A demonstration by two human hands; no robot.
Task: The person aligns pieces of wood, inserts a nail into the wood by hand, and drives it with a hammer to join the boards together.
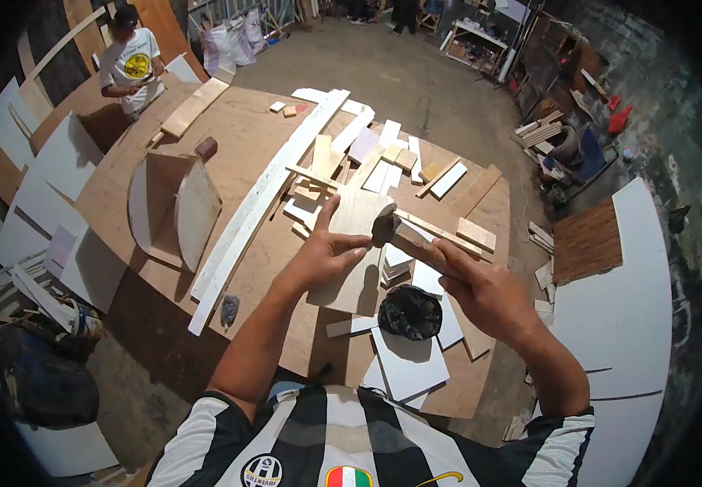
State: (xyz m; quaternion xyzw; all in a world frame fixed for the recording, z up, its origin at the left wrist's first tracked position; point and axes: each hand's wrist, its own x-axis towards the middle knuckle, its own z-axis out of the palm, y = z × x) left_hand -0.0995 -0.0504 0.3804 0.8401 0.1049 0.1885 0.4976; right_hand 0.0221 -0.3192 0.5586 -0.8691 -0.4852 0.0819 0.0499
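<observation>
My right hand is closed round the wooden handle of a hammer. The hammer's dark head is over the right edge of a pale wooden board, close to my left fingertips. My left hand rests on that board, its index finger stretched toward the far end and the thumb toward the hammer head. Whether a nail is between those fingers is too small to tell. A thin wood strip lies across the board's far left corner. Just right of the board sits a black plastic bag, open at the top.
Wood offcuts and white panels lie about the big plywood table. Long white strips run along its middle, beside a curved wooden box. Another person stands at the far left. Large white panels lie right.
</observation>
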